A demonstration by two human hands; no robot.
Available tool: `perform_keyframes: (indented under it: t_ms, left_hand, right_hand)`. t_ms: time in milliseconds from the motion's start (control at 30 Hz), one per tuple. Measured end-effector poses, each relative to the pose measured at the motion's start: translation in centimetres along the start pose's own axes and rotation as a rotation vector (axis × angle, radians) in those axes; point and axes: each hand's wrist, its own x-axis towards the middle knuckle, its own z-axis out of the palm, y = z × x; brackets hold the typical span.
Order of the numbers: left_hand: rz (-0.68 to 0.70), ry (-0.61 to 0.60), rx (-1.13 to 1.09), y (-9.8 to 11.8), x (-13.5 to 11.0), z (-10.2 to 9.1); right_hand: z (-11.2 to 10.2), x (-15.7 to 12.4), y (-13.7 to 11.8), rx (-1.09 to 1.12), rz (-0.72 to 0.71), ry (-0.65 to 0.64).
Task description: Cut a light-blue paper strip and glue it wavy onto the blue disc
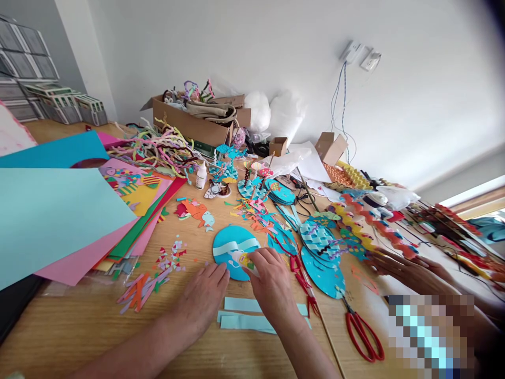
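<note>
A round blue paper disc (221,245) lies on the wooden table before me, with pale blue strips across it. My left hand (207,295) rests flat by its lower left edge, fingertips at the rim. Over the disc's right side, my right hand (272,281) is closed around a small glue bottle (245,259) with a yellow label, its white nozzle tipped down toward the paper. A wet-looking white line of glue (229,266) shows below the strips. Several loose pale blue paper strips (248,322) lie in front of the disc, partly behind my right forearm.
Red-handled scissors (365,337) and a thin stick (325,331) lie at right. Coloured paper sheets (59,221) are stacked left, beside paper scraps (169,260). Woven blue discs (317,237) stand beyond my right hand. Another person's hands (410,271) are at far right.
</note>
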Motion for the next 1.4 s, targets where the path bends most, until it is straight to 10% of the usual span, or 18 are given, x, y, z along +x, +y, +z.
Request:
perform_keyframes:
  t_ms: [1400]
  left_hand:
    - [-0.009,0.079,-0.009,-0.2,-0.2,1.2]
  right_hand:
    - [0.1,-0.7,-0.2,0.027,0.081,0.038]
